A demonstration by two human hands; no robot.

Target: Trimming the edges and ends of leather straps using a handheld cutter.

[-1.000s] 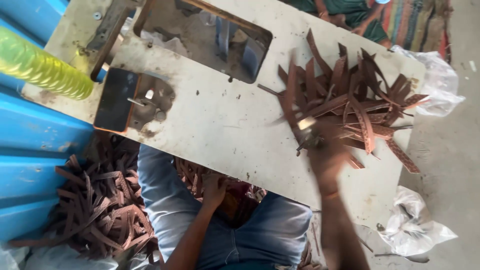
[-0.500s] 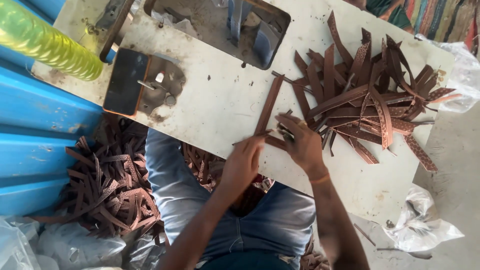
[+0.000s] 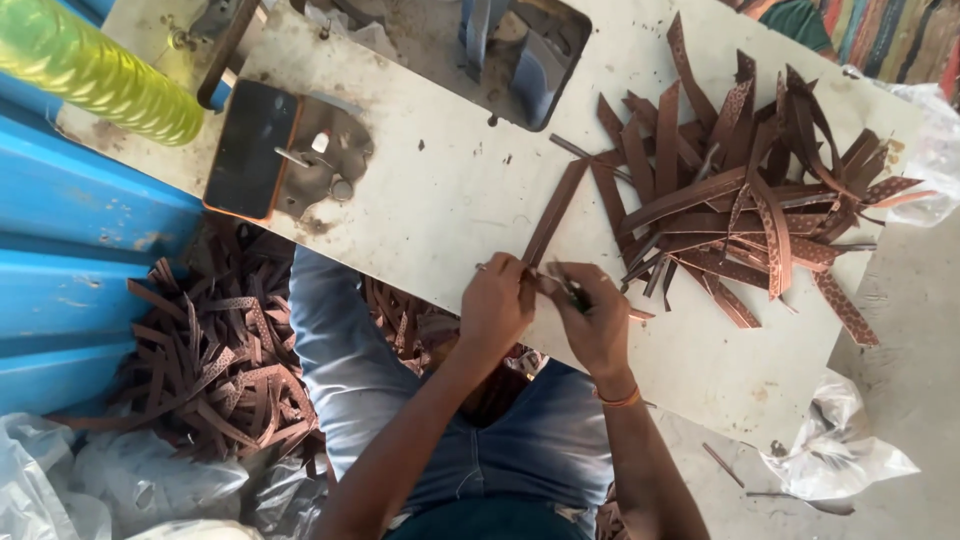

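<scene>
Close together at the table's near edge, left hand (image 3: 497, 305) and right hand (image 3: 597, 318) curled shut, both pinching the near end of a brown strip (image 3: 553, 215), strip's long axis slanting away up-right across bare white table (image 3: 440, 200), strip pile (image 3: 745, 200) just right, sewing plate (image 3: 290, 150) well left.

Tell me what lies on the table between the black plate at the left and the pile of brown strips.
In the head view, mostly bare white table separates the black plate from the pile of brown strips. Only one brown strip, pinched by both hands, crosses near the pile.
</scene>
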